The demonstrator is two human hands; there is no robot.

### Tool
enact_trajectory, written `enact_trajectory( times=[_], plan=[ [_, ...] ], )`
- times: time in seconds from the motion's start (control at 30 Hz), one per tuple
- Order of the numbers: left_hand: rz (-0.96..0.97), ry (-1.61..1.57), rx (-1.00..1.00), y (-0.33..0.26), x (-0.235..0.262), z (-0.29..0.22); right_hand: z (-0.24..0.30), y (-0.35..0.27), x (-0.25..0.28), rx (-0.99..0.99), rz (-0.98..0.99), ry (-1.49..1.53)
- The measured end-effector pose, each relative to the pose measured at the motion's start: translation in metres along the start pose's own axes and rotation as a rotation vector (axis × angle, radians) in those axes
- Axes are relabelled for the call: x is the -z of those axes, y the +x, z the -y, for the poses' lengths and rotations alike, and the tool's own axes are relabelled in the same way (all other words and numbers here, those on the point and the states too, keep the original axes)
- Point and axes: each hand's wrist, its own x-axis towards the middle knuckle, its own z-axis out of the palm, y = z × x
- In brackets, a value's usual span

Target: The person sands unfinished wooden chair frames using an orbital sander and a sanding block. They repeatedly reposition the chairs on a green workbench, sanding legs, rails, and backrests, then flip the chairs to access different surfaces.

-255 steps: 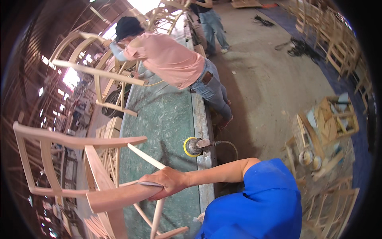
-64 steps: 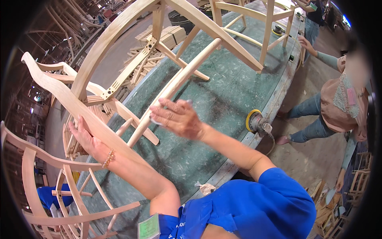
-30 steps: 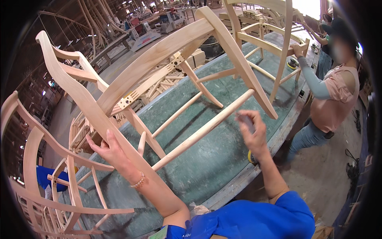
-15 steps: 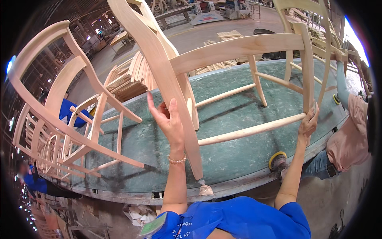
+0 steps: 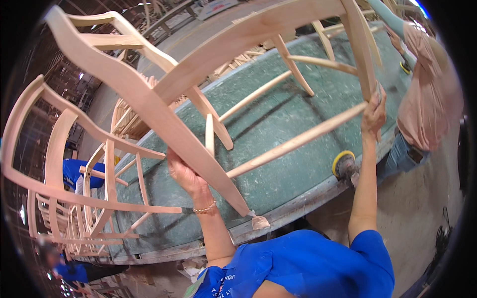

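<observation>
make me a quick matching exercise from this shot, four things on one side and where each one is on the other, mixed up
Things
1. left hand
2. right hand
3. sander with yellow pad
4. small wood block

Places
A. lying by the near edge of the green bench, under a leg tip
B. gripping a leg of the raised chair frame on the right
C. on the thick curved back leg of the frame
D. sitting at the bench edge, below the right forearm

Pairs: 1-C, 2-B, 3-D, 4-A

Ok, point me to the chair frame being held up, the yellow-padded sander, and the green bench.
chair frame (image 5: pixel 149 107), head view, on the long leg near the left hand.
sander (image 5: pixel 344 164), head view, on its yellow pad.
green bench (image 5: pixel 278 111), head view, on bare green surface.
</observation>
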Motion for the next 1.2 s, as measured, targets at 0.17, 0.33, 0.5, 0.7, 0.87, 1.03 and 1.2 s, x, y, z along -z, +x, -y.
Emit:
enact_trajectory(
  times=[0.17,0.33,0.5,0.7,0.87,1.03,1.2],
  plan=[
    [-0.030,0.253,-0.164,-0.028,-0.008,0.008,0.002,0.000,0.001,-0.045,-0.007,-0.007],
    [0.074,1.051,-0.568,-0.087,0.041,0.044,0.005,-0.003,0.001,-0.101,0.087,0.010],
    [-0.035,0.887,0.035,-0.138,0.075,0.059,-0.018,-0.028,0.016,-0.058,0.119,-0.050],
    [-0.074,1.030,0.162,-0.151,0.112,0.068,-0.095,-0.097,0.066,-0.075,0.109,-0.134],
    [-0.003,1.054,0.084,-0.165,0.121,0.071,-0.039,-0.213,0.071,-0.992,0.759,0.355],
    [0.023,1.054,0.166,-0.175,0.106,0.058,0.145,-0.262,0.066,-0.658,1.173,0.944],
    [0.545,1.356,0.065,-0.206,0.103,0.067,0.217,-0.241,0.085,-0.336,1.089,0.732]
  ],
)
